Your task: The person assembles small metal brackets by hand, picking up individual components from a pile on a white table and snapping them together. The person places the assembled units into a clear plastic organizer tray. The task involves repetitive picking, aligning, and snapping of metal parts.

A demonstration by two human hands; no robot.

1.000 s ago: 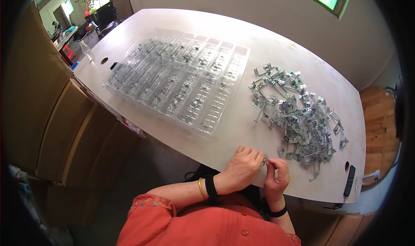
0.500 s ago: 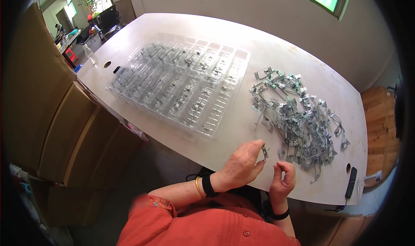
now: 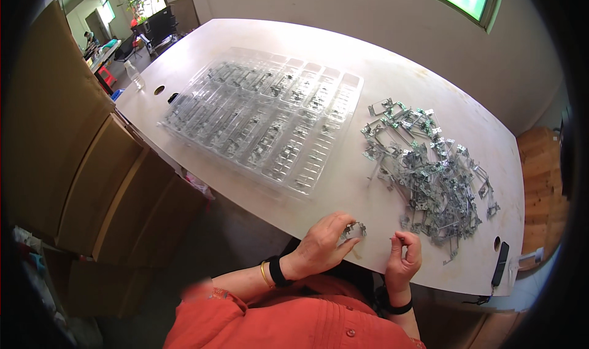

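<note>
Near the worktop (image 3: 343,186) edge, short of the heap of metal brackets (image 3: 429,177), the left hand (image 3: 322,248) pinched one small bracket (image 3: 354,230) while the right hand (image 3: 405,260) stayed curled, apparently empty; a firm fingertip grip would best keep it level.

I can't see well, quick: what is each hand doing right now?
Left hand: closed on a small metal part at the table edge.
Right hand: curled shut, fingertips pinched; whether it holds anything cannot be told.
</note>
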